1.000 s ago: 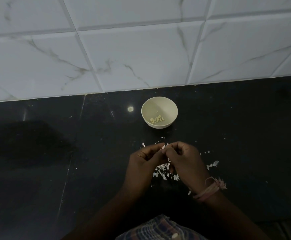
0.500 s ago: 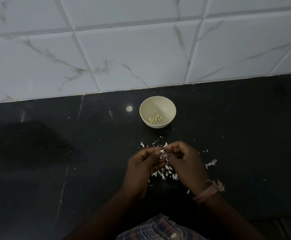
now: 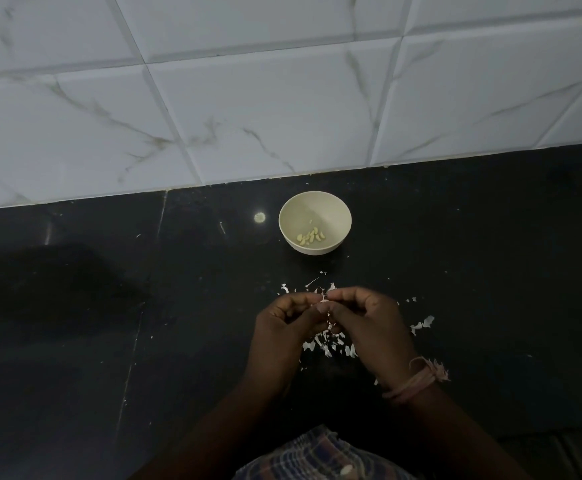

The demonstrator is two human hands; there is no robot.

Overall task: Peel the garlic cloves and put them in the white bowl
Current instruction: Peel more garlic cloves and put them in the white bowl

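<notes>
— Why are your two hands bunched so close together over the dark tabletop (image 3: 75,341)?

— Because the clove is tiny. Your left hand (image 3: 282,327) curls its fingers round the garlic clove (image 3: 324,298) to steady it, and your right hand (image 3: 369,323) pinches at the skin from the other side, fingertips meeting the left ones. Neither hand is spread; both are narrow, closed on the same small thing. Most of the clove is hidden between them, so you can't tell how much skin is left on it.

— And why work there, not over the white bowl (image 3: 315,201)?

— You keep the waste out of it, I'd judge. The peels (image 3: 331,344) lie on the tabletop under and just beside your hands, with a few more flakes (image 3: 421,323) near your right wrist. The bowl sits apart, toward the back edge by the tiled wall (image 3: 282,98), close enough for a short reach.

— What's in it?

— A small heap of peeled cloves (image 3: 311,236) on the near side of its floor. So you are mid-task: one clove in hand, its drop into the bowl not yet made.
</notes>
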